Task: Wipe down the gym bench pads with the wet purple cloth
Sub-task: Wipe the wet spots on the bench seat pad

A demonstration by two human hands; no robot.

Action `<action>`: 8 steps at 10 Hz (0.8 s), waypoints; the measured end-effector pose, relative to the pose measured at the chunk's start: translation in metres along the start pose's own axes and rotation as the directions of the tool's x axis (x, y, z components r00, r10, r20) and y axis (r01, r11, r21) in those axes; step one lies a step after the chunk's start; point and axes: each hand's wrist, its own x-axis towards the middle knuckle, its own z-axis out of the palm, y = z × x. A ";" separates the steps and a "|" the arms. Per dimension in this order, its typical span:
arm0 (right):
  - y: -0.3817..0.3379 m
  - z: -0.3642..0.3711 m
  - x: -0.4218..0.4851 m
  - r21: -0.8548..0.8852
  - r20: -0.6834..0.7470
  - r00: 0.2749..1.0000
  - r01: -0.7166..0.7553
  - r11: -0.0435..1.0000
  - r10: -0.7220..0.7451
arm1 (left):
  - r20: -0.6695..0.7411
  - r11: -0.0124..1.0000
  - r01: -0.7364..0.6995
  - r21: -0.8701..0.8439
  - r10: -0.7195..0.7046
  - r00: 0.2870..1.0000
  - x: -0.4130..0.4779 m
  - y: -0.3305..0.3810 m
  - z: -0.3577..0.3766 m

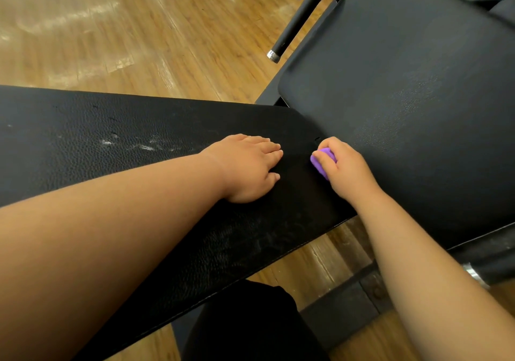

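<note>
Right grip (345, 166) clenches the wadded purple cloth (320, 162), likely soft and light: hold it bunched in your palm. Left grip (248, 168) lies released on the pad (111, 137).

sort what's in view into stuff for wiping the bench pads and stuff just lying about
For the job: purple cloth, gripped in the right hand; left hand, flat on the long pad; wide pad beside it.
Just there: black handle with a chrome tip; wooden floor; metal frame below the pads.
</note>
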 end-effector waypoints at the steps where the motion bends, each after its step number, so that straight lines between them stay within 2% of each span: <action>1: 0.002 0.002 0.013 -0.007 -0.052 0.992 -0.117 0.993 0.117 | -0.004 1.000 0.004 -0.004 -0.004 1.000 0.000 0.000 0.000; 3: -0.008 0.002 -0.016 -0.016 0.043 0.993 0.108 0.994 -0.107 | -0.018 1.000 0.008 -0.001 -0.008 1.000 0.000 0.001 0.002; 4: 0.010 0.000 0.001 -0.030 0.000 1.000 0.021 0.999 -0.021 | -0.026 1.000 0.008 -0.004 -0.008 1.000 0.000 0.001 0.001; 5: 0.012 0.001 0.021 -0.026 -0.064 0.986 -0.159 0.987 0.157 | -0.030 1.000 0.012 -0.010 -0.012 0.999 0.000 0.001 0.001; 6: 0.002 0.006 0.012 -0.018 -0.046 0.991 -0.124 0.992 0.123 | -0.031 1.000 0.011 -0.014 -0.011 0.999 0.000 0.000 0.002; 7: 0.002 0.004 -0.007 -0.034 0.040 0.999 0.022 0.999 -0.021 | -0.029 1.000 0.012 -0.012 -0.012 0.999 0.001 0.000 0.001; 8: 0.016 0.001 0.004 -0.043 0.011 1.000 0.001 0.999 -0.001 | -0.030 1.000 0.004 -0.018 -0.005 1.000 0.001 -0.001 0.001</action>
